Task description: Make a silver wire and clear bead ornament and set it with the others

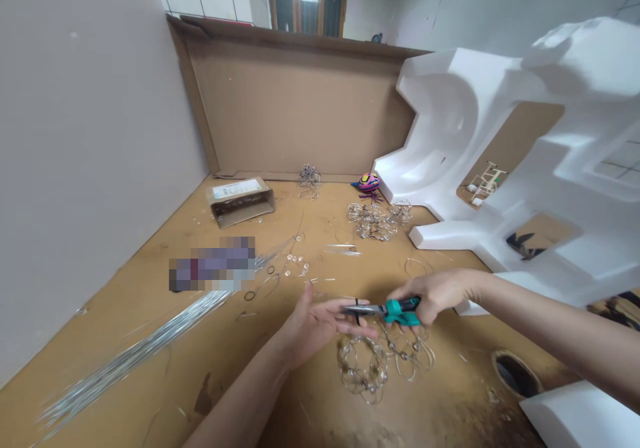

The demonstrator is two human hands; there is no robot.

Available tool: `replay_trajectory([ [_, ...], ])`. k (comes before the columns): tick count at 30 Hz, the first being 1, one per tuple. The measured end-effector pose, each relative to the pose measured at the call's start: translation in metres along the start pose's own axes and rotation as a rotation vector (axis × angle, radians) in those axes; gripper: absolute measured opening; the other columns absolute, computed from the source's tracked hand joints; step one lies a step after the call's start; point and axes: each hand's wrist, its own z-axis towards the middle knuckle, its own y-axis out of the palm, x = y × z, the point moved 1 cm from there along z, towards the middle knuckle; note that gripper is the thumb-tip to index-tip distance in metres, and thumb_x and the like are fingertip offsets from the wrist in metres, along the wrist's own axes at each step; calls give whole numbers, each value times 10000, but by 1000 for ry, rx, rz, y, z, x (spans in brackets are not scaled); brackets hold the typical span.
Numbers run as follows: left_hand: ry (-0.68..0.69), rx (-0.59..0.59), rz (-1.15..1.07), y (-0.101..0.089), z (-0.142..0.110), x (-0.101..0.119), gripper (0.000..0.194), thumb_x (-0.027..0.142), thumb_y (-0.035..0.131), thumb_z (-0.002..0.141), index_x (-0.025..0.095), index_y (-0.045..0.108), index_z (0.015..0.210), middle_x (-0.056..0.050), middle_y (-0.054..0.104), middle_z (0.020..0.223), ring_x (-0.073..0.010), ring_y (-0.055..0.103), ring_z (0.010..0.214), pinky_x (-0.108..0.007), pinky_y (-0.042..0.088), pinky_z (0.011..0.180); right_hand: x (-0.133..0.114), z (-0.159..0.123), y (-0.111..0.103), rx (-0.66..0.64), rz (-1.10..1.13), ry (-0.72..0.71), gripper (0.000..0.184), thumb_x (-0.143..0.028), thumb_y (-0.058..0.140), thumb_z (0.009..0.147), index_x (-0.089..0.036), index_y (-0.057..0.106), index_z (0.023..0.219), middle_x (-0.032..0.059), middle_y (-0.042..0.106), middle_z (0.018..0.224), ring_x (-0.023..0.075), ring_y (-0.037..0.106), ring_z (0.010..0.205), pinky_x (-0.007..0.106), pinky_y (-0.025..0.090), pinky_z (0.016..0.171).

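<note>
While pliers (400, 311) are held, wire bundle (150, 345), perhaps part-covered

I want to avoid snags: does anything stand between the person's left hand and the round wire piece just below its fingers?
Nothing visible stands between the left hand and the round wire piece. The pliers, held in the right hand, reach toward the left fingers.

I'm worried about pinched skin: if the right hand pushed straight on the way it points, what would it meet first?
Probably the left hand: its fingers lie at the tip of the pliers that the right hand holds, though contact is unclear.
</note>
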Motion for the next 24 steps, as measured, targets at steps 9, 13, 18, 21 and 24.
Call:
replay_trajectory([
  [9, -5, -3, -5, 0, 0, 1, 925, 675, -14, 779, 59, 566, 1152, -193, 615, 1082, -355, 580, 985, -519, 151, 997, -1, 9, 4, 6, -1, -47, 335, -122, 499, 552, -143, 576, 877, -8, 520, 694, 122, 473, 629, 239, 367, 551],
  [13, -34, 33, 89, -1, -1, 3, 918, 682, -3, 775, 73, 574, 1149, -176, 664, 979, -337, 580, 989, -511, 120, 1007, -1, 8, 5, 143, -198, -41, 297, -113, 499, 550, -167, 572, 833, -30, 445, 642, 93, 388, 563, 214, 302, 485],
  [18, -54, 69, 293, -2, -1, 4, 881, 676, 30, 788, 86, 557, 1176, -157, 659, 1024, -305, 542, 1044, -478, 170, 1012, 4, 4, 11, 211, -333, -37, 290, -118, 518, 552, -172, 557, 834, -38, 414, 635, 83, 359, 555, 206, 262, 469],
  [21, -54, 89, 331, -2, -3, 4, 836, 631, 34, 823, 86, 571, 1161, -141, 654, 1048, -290, 495, 1113, -456, 174, 1031, 9, 4, 13, 219, -309, -50, 341, -106, 508, 550, -176, 551, 881, -39, 417, 655, 81, 365, 567, 202, 273, 483],
  [24, -7, 177, 371, 0, -5, 8, 659, 554, 186, 865, 117, 622, 1098, -103, 623, 1129, -274, 453, 1166, -420, 187, 1050, 14, 5, 16, 203, -203, -112, 353, -95, 481, 549, -171, 542, 888, -37, 417, 670, 84, 375, 589, 202, 293, 510],
])
